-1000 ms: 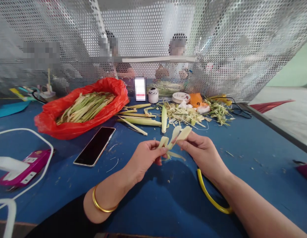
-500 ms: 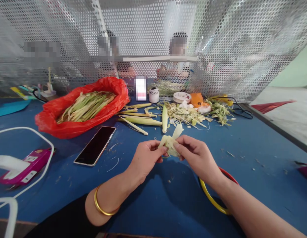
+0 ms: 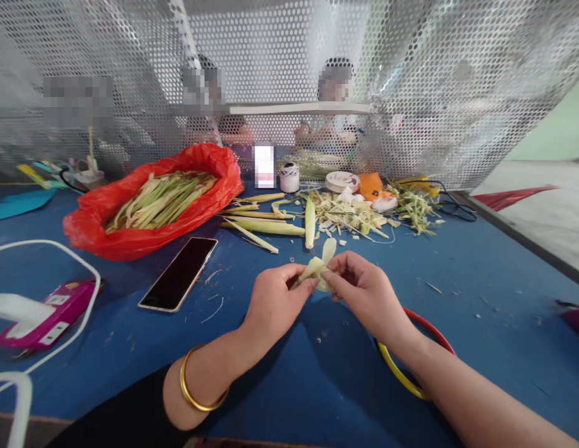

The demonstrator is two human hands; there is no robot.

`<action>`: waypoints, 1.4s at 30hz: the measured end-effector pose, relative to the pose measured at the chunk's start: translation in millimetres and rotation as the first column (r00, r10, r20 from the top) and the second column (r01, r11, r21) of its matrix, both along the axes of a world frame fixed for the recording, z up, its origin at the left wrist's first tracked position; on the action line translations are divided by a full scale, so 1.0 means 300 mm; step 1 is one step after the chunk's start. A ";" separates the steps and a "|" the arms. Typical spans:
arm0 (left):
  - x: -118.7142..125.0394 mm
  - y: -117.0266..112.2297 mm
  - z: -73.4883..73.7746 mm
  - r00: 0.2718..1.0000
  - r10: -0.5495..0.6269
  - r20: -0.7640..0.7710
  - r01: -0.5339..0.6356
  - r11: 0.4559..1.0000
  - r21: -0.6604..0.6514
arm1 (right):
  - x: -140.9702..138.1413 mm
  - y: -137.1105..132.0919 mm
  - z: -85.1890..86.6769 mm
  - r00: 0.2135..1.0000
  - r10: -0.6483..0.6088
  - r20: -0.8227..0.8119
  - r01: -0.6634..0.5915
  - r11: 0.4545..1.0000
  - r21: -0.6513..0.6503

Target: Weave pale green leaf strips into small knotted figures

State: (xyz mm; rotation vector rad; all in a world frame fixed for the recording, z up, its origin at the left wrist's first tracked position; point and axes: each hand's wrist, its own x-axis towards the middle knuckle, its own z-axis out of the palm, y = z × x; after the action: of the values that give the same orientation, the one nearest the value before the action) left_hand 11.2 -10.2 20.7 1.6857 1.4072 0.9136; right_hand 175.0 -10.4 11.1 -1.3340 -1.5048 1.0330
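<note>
Above the blue table, a small bundle of folded pale green husk (image 3: 327, 251) is pinched between both hands, one rounded petal-like piece standing up from it. My left hand (image 3: 275, 295) is closed on its left side with thumb and fingertips. From the right, my right hand (image 3: 362, 283) pinches the same bundle, its thumb against the front. Fingers hide the lower part of the bundle. Just beyond the hands lies a single husk (image 3: 310, 223), with long leaf strips (image 3: 266, 228) to its left and a heap of shredded trimmings (image 3: 350, 214) to its right.
A red plastic bag (image 3: 103, 239) full of leaf strips sits left, near a dark phone (image 3: 180, 274) and a purple power strip (image 3: 51, 314) with white cable. Thread spool (image 3: 289, 179) and tape roll (image 3: 342, 182) stand behind. A red-yellow ring (image 3: 401, 376) lies under my right forearm. Perforated panels (image 3: 280, 56) separate other people.
The husk bundle has turned slightly in my fingers, its upright piece shifting left and lower. My right hand has moved a little left; both hands keep their pinch.
</note>
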 end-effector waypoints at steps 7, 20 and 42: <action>-0.004 -0.011 -0.011 0.983 -0.034 -0.179 0.064 0.985 0.162 | -0.007 -0.009 0.009 0.990 0.033 -0.140 -0.017 0.994 0.111; -0.007 -0.031 -0.018 0.775 -0.113 -0.622 0.351 0.895 0.275 | 0.015 0.002 0.030 0.953 -0.015 0.301 -0.033 0.988 0.153; -0.021 0.003 0.020 0.764 -0.559 -0.323 0.592 0.806 0.006 | 0.005 0.007 0.038 0.951 -0.087 -0.297 0.101 0.994 0.031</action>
State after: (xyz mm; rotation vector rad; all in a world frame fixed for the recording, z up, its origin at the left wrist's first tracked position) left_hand 5.0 -9.4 26.6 2.2416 0.9149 0.3846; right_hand 176.5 -8.3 22.5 -1.1493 -1.2229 1.0772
